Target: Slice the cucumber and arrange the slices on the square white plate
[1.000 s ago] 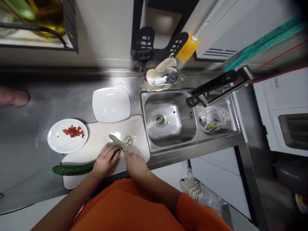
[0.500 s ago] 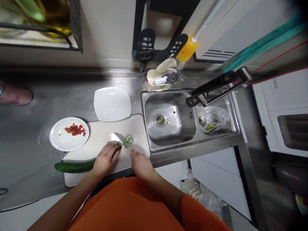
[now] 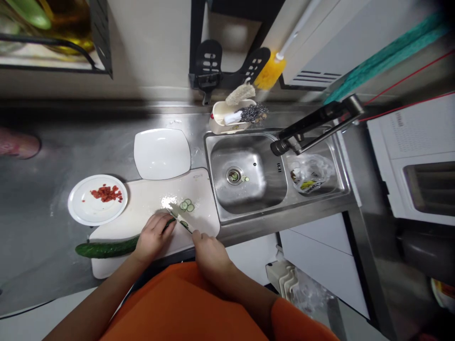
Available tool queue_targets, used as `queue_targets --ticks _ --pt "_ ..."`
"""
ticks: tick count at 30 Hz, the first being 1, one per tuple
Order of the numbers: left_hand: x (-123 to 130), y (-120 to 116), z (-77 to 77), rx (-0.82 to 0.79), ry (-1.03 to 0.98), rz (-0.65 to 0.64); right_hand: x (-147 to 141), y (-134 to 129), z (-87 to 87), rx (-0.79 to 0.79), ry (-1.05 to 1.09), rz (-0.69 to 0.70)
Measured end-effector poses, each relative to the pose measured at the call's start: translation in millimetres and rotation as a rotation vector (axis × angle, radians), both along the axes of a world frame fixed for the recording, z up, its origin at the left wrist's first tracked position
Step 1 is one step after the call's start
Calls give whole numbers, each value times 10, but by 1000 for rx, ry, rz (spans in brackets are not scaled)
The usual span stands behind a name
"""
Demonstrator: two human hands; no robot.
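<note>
A stainless-steel surface (image 3: 42, 203) spans the view, and, taking the white cutting board as the dial's centre, a double-basin sink (image 3: 265, 156) is set into it between 2 and 3 o'clock. The cutting board (image 3: 138, 199) lies in front of the person, with a squarish white dish (image 3: 162, 154) against its 12 o'clock edge and a round white plate (image 3: 95, 213) between 9 and 10. The cucumber (image 3: 106, 249) lies on the board, its whole end jutting past the edge between 8 and 9 o'clock. The right hand (image 3: 212, 253), at 4, is closed round the handle of a kitchen knife (image 3: 180, 219), whose blade points between 10 and 11 beside the cut end; contact is unclear. The left hand (image 3: 153, 238) has its fingers curled over the cucumber, gripping it near that end. Chopped red pieces (image 3: 107, 193) sit on the plate, and thin cucumber slices (image 3: 187, 205) lie at the blade's 1 o'clock.
</note>
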State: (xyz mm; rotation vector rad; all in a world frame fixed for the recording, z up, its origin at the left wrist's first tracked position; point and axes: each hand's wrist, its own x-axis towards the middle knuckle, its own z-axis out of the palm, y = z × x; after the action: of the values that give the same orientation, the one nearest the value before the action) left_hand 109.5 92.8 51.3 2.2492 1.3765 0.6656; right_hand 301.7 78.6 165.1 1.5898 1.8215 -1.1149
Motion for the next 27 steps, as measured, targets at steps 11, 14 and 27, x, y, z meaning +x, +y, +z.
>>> queue_targets --ticks 11,14,27 --pt "17 13 30 18 8 4 -28 15 -81 6 18 11" --pt "19 15 31 12 -7 13 -50 40 -94 7 25 13" --pt "22 9 16 -8 -14 15 -257 118 -442 133 43 33"
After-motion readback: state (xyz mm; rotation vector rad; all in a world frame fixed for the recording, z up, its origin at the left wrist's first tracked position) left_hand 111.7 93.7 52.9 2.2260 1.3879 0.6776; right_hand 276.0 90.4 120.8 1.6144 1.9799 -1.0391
